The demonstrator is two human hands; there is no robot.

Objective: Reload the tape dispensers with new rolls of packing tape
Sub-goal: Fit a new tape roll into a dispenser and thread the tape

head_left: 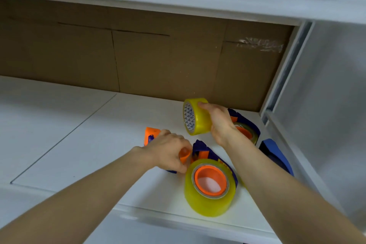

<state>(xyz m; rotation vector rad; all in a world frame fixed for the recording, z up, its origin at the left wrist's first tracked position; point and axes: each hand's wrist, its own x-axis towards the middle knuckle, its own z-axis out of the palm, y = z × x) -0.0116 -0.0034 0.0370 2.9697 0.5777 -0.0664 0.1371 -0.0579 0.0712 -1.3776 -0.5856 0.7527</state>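
My right hand [219, 123] holds a full yellowish roll of packing tape [195, 117] on edge above the white shelf. My left hand [169, 151] grips an orange and blue tape dispenser [151, 136] that has no roll on it and lies on the shelf. In front, a second blue dispenser [210, 153] carries a roll of tape [210, 188] on its orange hub. Behind my right wrist, a third dispenser [247, 130] also holds a roll. A blue dispenser [275, 154] lies at the right, partly hidden by my forearm.
The white shelf [79, 134] runs left with a seam line across it. A brown cardboard wall [138, 55] closes the back. A white shelf edge hangs overhead and a grey metal upright [287, 69] bounds the right side.
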